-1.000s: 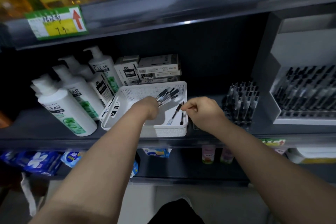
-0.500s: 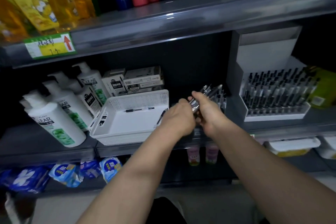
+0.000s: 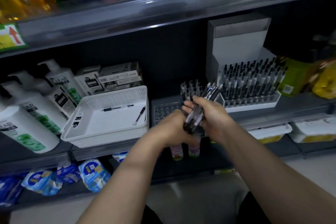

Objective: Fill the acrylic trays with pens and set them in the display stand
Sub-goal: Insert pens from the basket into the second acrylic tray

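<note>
A bundle of black-capped clear pens [image 3: 195, 116] stands slanted between my hands in front of the middle shelf. My right hand [image 3: 211, 114] grips the bundle around its middle. My left hand [image 3: 172, 129] cups its lower end, fingers curled around it. Just behind them a clear acrylic tray [image 3: 163, 112] lies on the shelf, with several pens [image 3: 190, 88] upright at its right end. To the right, the white display stand [image 3: 236, 42] holds a tray [image 3: 254, 102] packed with pens. A white mesh basket [image 3: 116, 96] on the left holds two loose pens [image 3: 118, 108].
White shampoo pump bottles [image 3: 31, 114] stand left of the basket, with pen boxes [image 3: 116, 76] behind it. Green and yellow packs [image 3: 309, 78] sit right of the stand. An upper shelf edge [image 3: 163, 7] overhangs. Packaged goods fill the lower shelf [image 3: 63, 176].
Both hands left the basket with a bundle of pens and carried it right, over the acrylic tray. My view swung right and the stand came into full sight.
</note>
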